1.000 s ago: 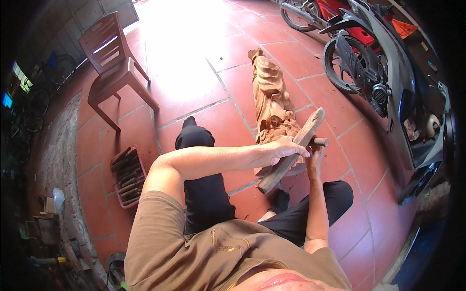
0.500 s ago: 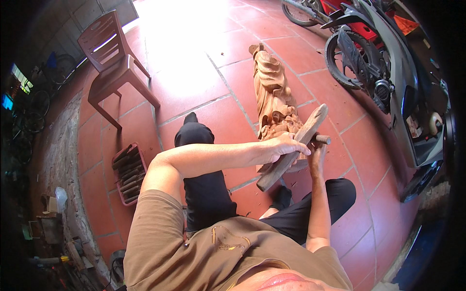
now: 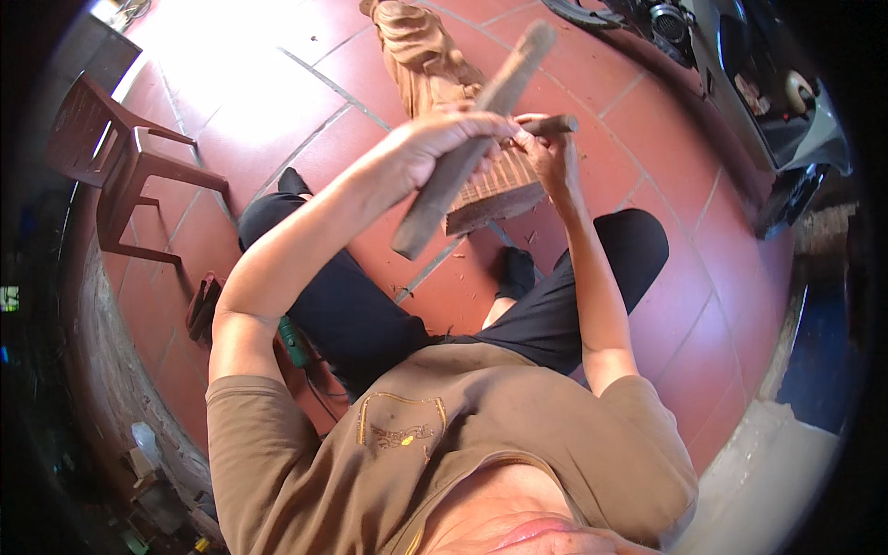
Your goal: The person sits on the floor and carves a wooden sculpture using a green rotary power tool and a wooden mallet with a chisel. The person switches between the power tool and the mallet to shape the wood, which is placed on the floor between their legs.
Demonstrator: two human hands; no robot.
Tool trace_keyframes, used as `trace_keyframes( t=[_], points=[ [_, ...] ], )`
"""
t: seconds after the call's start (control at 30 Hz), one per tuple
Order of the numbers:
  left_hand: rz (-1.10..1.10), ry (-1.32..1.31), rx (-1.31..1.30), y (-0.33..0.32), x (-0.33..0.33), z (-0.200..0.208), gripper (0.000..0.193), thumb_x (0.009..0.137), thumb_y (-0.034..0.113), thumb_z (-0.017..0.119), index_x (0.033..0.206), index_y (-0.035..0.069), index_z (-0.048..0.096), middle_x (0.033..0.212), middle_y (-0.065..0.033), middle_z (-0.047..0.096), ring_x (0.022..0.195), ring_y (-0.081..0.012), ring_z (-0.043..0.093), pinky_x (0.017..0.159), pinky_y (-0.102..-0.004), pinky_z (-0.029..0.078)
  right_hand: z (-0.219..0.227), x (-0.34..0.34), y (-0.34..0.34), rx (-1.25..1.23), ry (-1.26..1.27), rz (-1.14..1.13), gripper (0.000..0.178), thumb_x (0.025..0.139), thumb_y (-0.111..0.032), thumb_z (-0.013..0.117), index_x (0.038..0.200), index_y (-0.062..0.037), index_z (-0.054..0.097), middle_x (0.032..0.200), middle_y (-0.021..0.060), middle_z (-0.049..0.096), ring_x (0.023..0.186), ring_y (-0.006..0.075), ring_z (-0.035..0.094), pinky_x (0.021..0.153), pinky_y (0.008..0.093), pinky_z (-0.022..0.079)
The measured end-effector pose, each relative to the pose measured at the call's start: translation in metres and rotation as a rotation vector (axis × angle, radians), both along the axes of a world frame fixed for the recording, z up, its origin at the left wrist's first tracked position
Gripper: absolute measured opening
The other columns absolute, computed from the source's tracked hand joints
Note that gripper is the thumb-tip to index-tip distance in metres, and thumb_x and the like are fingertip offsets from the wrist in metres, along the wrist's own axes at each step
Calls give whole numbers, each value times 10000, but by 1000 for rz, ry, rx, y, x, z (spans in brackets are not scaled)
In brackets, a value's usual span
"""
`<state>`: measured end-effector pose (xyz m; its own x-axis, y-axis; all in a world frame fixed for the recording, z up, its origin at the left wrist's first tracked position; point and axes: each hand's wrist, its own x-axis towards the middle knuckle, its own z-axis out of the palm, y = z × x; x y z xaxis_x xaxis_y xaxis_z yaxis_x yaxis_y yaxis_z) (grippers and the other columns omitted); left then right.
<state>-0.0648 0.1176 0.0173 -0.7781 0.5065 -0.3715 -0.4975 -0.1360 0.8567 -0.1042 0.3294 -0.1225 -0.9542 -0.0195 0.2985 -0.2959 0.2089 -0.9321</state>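
Observation:
My left hand [image 3: 444, 143] is wrapped round a thick, rough wooden bar [image 3: 427, 215], which slants up and away to the right. Close beside it, my right hand [image 3: 555, 171] grips a short round wooden handle [image 3: 558, 124]; whatever is at its other end is hidden by the fingers. The fingertips of both hands meet or nearly meet. Beneath and beyond them a carved wooden statue [image 3: 421, 51] with flowing folds lies on the floor, its flat base [image 3: 495, 208] towards me. My hands and the bar cover its middle.
A brown plastic chair [image 3: 171, 166] stands on the left. A green tool [image 3: 293, 342] with a cord lies by my left thigh, near a dark red object [image 3: 203, 305]. A motorbike [image 3: 758, 102] is at the right. Small shavings dot the red tiles [image 3: 435, 296].
The view has shifted, so floor, chair and statue sit higher and further left. My hands have come closer together, fingertips meeting, each keeping its wooden piece. The green tool has come into sight.

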Motion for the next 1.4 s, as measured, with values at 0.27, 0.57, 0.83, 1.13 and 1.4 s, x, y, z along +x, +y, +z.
trace_keyframes(
  t=[0.27,0.57,0.83,1.13,1.4],
  points=[
    [104,168,27,-20,-6,22,270,803,177,791,874,75,552,683,-21,577,531,-102,586,444,-238,465,33,17,-3,-225,-128,1,148,901,-129,678,987,-7,674,739,-50,591,658,31,524,600,223,430],
    [94,164,-6,-18,1,20,273,848,210,752,966,49,566,689,-28,598,496,-80,560,415,-208,461,42,25,-10,-30,-91,-17,127,880,-130,709,956,-31,685,749,-8,653,702,47,579,633,235,467],
    [64,189,-25,-16,4,25,279,838,228,762,954,62,571,695,-19,593,499,-79,557,427,-209,452,46,31,-13,73,-18,-5,147,867,-129,725,969,-34,679,773,36,691,722,82,629,673,266,499],
    [76,249,-93,-13,12,34,314,789,226,799,924,34,591,702,-16,584,535,-83,559,485,-222,461,35,29,-12,62,94,1,128,853,-69,721,950,-7,664,808,59,685,732,127,650,701,287,512],
    [31,322,-51,-13,17,38,444,800,227,785,1111,35,533,773,-2,557,617,-71,536,534,-224,450,41,28,-15,95,73,-27,173,856,-98,725,1001,-28,665,847,100,709,752,188,694,680,319,544]
  ],
)
